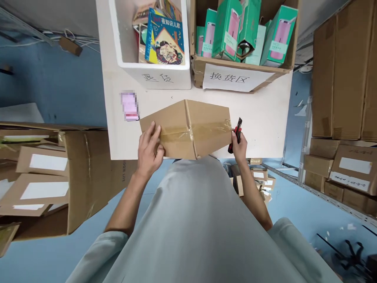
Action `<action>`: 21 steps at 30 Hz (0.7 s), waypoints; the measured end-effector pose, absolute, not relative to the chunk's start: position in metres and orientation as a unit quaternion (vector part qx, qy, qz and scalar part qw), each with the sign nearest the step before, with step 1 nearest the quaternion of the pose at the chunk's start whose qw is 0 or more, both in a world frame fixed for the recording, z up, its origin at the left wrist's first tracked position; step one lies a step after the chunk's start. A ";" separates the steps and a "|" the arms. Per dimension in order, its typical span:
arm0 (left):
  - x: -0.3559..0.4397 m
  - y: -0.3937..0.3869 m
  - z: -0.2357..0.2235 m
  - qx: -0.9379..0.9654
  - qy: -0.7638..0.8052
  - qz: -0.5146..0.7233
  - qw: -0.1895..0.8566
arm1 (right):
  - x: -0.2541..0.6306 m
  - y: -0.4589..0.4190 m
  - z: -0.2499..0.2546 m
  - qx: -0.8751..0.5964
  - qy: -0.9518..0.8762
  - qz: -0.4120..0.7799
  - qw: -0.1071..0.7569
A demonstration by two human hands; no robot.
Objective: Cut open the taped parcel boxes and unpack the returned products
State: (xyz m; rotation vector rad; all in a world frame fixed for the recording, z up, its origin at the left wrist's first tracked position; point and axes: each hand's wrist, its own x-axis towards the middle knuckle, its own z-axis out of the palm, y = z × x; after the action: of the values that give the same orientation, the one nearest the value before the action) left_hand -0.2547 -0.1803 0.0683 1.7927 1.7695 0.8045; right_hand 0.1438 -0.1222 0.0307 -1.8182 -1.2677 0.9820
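A taped brown cardboard box (188,127) lies on the white table (265,114) just in front of me. My left hand (149,147) rests on the box's left end with its fingers spread over the top. At the box's right end, my right hand (240,145) is closed around a red and black utility knife (235,133), whose tip points up beside the tape seam.
A white foam bin (123,43) with books and a cardboard bin (203,65) with green product boxes stand at the table's back, each labelled. A small pink item (129,105) lies left of the box. Stacked cartons sit on the left floor (44,177) and on right shelves (344,98).
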 end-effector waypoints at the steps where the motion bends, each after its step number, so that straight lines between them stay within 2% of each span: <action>1: -0.254 -0.181 0.067 0.655 0.644 0.307 0.249 | 0.140 -0.122 0.041 -0.702 -0.498 0.365 0.354; 7: -0.234 -0.175 0.040 0.613 0.613 0.367 0.337 | 0.133 -0.124 0.099 -0.742 -0.526 0.240 0.340; 13: -0.242 -0.165 0.013 0.524 0.616 0.380 0.450 | 0.112 -0.131 0.122 -0.726 -0.594 0.188 0.291; 16: -0.268 -0.148 0.026 0.508 0.633 0.375 0.448 | 0.098 -0.133 0.129 -0.718 -0.629 0.166 0.249; 21: -0.303 -0.104 0.086 0.546 0.569 0.421 0.448 | 0.075 -0.140 0.162 -0.763 -0.607 0.078 0.207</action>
State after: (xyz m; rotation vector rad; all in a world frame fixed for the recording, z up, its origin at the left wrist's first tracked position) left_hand -0.3026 -0.1045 0.0860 1.3512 1.4076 1.0422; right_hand 0.0746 -0.1397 0.1616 -2.1256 -1.6891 0.2180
